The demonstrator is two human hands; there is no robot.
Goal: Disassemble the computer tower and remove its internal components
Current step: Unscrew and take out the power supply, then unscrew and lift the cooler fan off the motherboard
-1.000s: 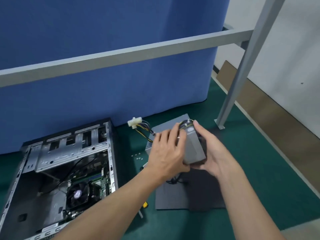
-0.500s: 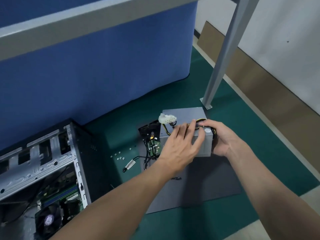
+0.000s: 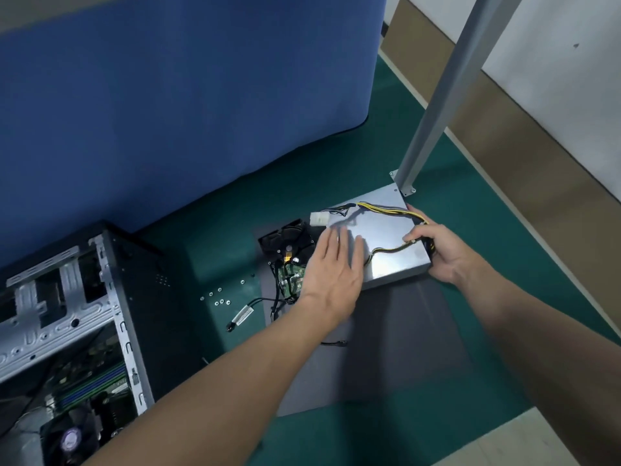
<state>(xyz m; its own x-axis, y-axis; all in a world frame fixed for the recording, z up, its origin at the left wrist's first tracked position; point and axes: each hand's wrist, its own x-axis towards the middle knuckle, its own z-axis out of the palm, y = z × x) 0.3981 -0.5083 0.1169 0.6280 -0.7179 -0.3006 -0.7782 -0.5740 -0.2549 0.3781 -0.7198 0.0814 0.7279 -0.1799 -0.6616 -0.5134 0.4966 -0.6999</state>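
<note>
At the near left, the opened computer case [image 3: 111, 297] lies on the green table [image 3: 504, 264]. Beyond it, on the grey sheet [image 3: 403, 348], the power supply [image 3: 386, 243] lies flat between both hands, its longer side seemingly running away from the person. The left hand [image 3: 331, 274] rests flat on its left part, fingers straight. The right hand [image 3: 437, 253] curls round its right end, thumb by the yellow wires [image 3: 379, 207]. A second ago both hands held it up; now it is down.

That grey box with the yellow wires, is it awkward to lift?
Probably stiff and fairly heavy for its size: the power supply is a metal box. Its glossy top may slip. The yellow wires look floppy and would likely dangle.
</note>
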